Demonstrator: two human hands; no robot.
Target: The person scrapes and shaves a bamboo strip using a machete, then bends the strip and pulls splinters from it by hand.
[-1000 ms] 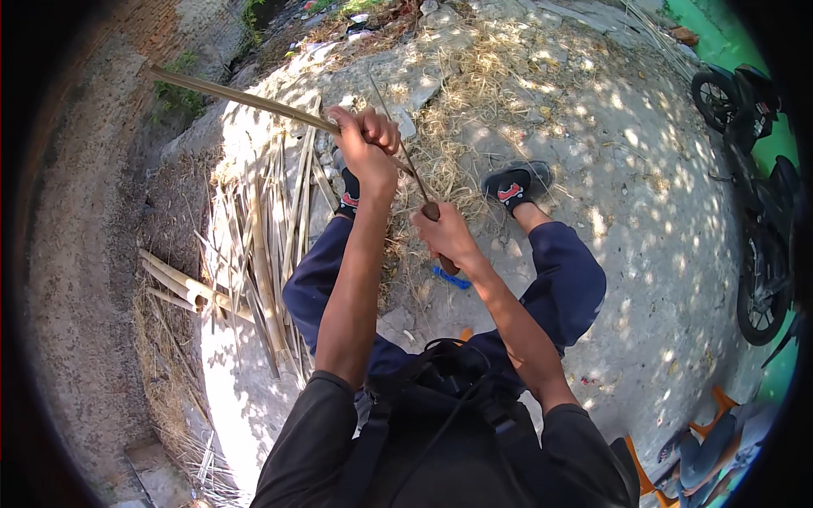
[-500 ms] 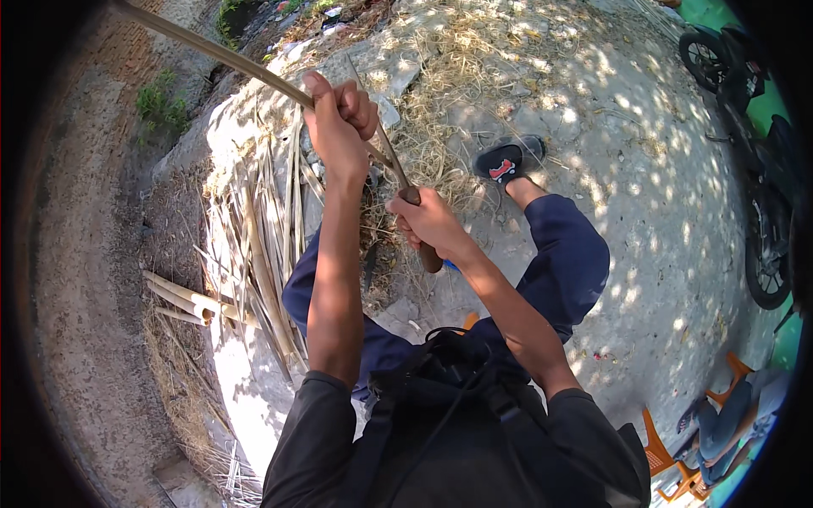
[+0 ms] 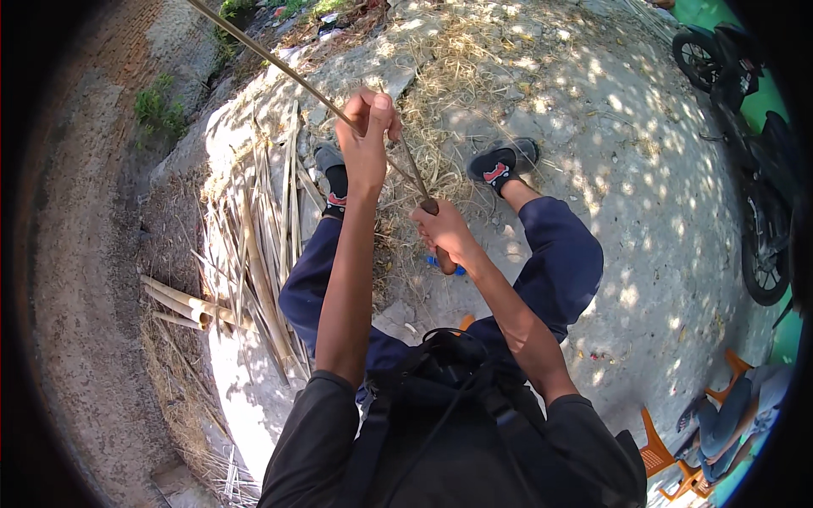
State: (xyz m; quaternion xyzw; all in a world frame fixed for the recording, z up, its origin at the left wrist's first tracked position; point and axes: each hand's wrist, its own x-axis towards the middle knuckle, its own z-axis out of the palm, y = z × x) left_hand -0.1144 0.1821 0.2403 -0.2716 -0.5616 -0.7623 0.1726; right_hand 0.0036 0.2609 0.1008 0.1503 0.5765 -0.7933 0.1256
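"How does the left hand (image 3: 362,142) stand?"
"Fingers curled around a long thin strip (image 3: 271,57), which slants up over the far left edge of the ground (image 3: 644,220); its near end lies at the blade of a knife (image 3: 430,206)."
"And the right hand (image 3: 446,230)?"
"Closed around the knife's brown handle (image 3: 445,262), blade pointing away from the body."
"What lies further out?"
"Split bamboo (image 3: 254,229) heaped near the ground's left edge, cut poles (image 3: 174,296) jutting past it, and a motorcycle wheel (image 3: 766,261) by the right edge."
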